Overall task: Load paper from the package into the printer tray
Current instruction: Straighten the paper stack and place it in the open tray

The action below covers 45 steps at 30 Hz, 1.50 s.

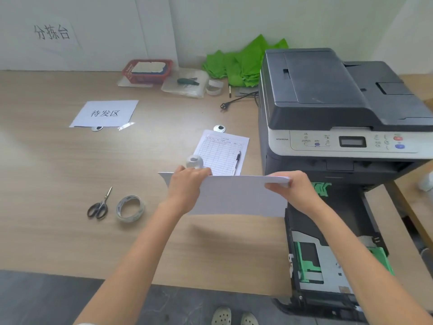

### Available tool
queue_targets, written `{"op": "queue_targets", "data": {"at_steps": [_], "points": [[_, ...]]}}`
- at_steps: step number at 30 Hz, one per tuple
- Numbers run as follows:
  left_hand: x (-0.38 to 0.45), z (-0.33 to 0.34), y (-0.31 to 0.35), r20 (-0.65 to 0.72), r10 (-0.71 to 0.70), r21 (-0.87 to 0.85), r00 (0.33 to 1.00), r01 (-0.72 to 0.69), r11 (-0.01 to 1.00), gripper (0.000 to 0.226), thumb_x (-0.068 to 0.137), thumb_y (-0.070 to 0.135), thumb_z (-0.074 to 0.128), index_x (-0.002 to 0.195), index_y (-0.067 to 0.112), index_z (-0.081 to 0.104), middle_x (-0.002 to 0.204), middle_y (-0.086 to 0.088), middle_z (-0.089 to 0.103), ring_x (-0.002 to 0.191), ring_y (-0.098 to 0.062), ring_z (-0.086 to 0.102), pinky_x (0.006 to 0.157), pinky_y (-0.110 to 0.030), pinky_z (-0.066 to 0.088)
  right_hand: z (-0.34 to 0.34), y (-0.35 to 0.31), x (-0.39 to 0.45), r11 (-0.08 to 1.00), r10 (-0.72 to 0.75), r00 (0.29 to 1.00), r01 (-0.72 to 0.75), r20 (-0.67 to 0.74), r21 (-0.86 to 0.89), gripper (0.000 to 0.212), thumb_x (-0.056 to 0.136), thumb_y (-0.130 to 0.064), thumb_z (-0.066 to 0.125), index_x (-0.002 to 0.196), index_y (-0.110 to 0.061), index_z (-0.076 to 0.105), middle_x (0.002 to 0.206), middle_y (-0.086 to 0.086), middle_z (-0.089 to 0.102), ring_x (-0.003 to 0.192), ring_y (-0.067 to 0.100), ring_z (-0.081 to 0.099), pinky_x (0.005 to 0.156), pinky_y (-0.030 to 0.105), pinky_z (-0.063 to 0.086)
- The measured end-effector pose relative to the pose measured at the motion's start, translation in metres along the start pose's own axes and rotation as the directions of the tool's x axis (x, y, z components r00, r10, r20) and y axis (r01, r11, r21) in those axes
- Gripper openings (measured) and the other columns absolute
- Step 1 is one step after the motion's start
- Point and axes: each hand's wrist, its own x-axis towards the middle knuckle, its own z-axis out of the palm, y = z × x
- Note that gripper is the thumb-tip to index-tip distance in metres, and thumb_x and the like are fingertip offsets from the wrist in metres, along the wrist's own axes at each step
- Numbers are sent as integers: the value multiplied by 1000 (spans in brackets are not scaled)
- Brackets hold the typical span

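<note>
A thin stack of white paper (234, 195) hangs in the air above the table's front right part, held by both hands along its far edge. My left hand (185, 191) grips its left part and my right hand (295, 191) grips its right end. The stack sits just left of the printer tray (328, 254), which is pulled out of the dark grey and white printer (339, 109) and shows green paper guides and a bare metal plate. No paper package is visible.
A form sheet with a pen (222, 152) lies behind the stack, beside a small white roll (194, 161). Scissors (99, 206) and a tape roll (130, 208) lie to the left. A labelled sheet (105, 113), red basket (147, 70), green bag (241, 62) and power plug (223, 105) sit farther back.
</note>
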Motion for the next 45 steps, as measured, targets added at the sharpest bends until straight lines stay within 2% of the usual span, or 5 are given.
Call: {"op": "queue_targets", "data": {"at_steps": [7,11,14,38,45], "points": [[0,7,-45,-84,-170,-421,982,119,899,35,76,11,70,108,22,60,97,4,65,94,-26,59,77,-34,41,5,2,-2,980,31,996,-14,-83,201,16,85,-6,62,77,-10,74,64,7,67,58,12,55,55,22,43],[-9,7,-68,-13,-362,-837,932,188,514,85,66,5,81,132,35,37,125,9,53,114,-4,51,97,-18,38,-2,1,-5,962,62,994,-35,-92,272,24,86,-2,59,72,-17,71,56,-11,68,51,1,56,49,10,43],[-11,20,-68,229,-267,-911,936,303,281,45,79,3,68,117,25,58,110,15,69,101,2,62,91,-25,44,0,3,-3,959,71,994,-45,-83,278,23,86,-1,58,76,-18,71,60,-13,70,54,-1,58,51,10,45],[-13,90,-55,284,-518,-886,807,427,179,19,86,-1,57,84,16,64,81,7,65,68,0,64,59,-7,47,39,76,0,953,253,954,-217,-158,213,25,82,-2,64,106,-9,68,98,18,70,96,33,64,86,42,51],[-17,89,-59,165,-726,-906,668,393,155,77,73,12,76,136,19,33,138,-4,46,128,-15,42,109,-31,31,36,52,-4,902,239,962,-169,-132,397,31,82,5,61,90,-24,62,97,19,65,87,24,62,80,48,50]]}}
